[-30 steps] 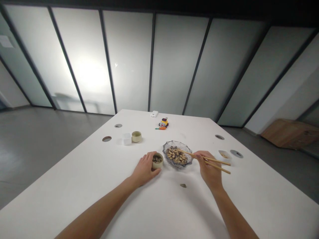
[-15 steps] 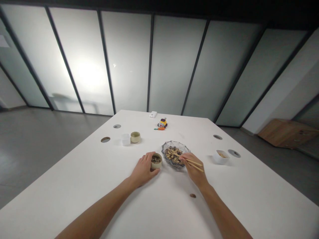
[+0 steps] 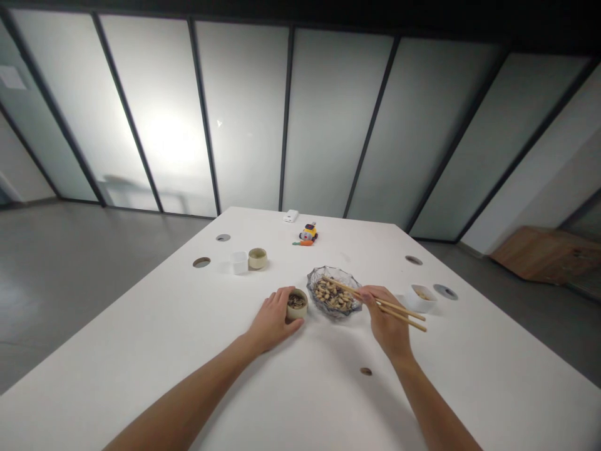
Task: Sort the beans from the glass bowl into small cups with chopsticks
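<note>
My left hand [image 3: 273, 319] is wrapped round the side of a small beige cup [image 3: 297, 311] that stands upright on the table. Inside the cup lie dark striped seeds [image 3: 296, 301]. In my right hand [image 3: 384, 316] is a pair of wooden chopsticks [image 3: 399, 312], their tips reaching over a clear faceted glass bowl [image 3: 313, 285]. A mix of pale nuts and dark seeds [image 3: 333, 294] fills the bowl's bottom. Whether anything sits between the chopstick tips, I cannot tell.
Right of the bowl stands a white tub [image 3: 421, 303] with pale pieces inside. At left are a clear square container [image 3: 239, 264] and another beige cup [image 3: 258, 259]. Farther back are a toy car [image 3: 308, 233], a toy carrot [image 3: 303, 243] and a white box-like device [image 3: 291, 216]. Holes pierce the white table [image 3: 154, 351].
My right hand has moved right and slightly up, lifting the chopsticks out of the bowl's contents. My left hand stays on the cup. The whole view has shifted slightly.
</note>
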`<action>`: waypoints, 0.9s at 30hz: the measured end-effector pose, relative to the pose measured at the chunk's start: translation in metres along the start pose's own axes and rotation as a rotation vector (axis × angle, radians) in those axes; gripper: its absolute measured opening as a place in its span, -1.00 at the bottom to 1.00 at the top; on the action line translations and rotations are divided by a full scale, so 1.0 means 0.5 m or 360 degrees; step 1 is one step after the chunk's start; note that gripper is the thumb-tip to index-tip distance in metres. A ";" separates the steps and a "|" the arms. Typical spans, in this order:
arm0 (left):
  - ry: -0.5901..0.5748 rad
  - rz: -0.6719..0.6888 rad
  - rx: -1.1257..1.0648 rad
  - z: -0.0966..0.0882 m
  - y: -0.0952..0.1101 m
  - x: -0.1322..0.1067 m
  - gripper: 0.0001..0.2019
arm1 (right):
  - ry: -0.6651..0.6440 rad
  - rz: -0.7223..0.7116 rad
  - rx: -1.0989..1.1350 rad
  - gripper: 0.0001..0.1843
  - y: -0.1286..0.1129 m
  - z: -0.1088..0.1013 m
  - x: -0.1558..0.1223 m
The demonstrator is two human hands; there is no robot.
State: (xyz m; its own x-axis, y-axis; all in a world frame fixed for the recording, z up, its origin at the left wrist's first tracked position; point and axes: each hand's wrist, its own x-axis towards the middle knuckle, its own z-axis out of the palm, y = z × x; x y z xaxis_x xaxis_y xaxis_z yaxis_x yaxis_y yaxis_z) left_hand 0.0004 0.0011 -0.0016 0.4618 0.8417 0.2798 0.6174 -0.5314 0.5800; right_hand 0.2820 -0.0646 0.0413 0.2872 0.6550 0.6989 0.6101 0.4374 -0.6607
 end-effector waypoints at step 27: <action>0.0066 0.0046 -0.0043 0.004 -0.009 0.002 -0.32 | -0.0303 0.0060 -0.0258 -0.50 -0.047 -0.283 -0.154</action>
State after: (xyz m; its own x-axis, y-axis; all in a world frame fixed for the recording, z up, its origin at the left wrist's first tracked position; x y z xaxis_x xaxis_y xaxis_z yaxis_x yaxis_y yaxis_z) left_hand -0.0006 0.0040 -0.0054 0.4518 0.8298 0.3277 0.5868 -0.5531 0.5914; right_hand 0.3502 -0.2127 0.0421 0.1772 0.7800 0.6001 0.7164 0.3158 -0.6221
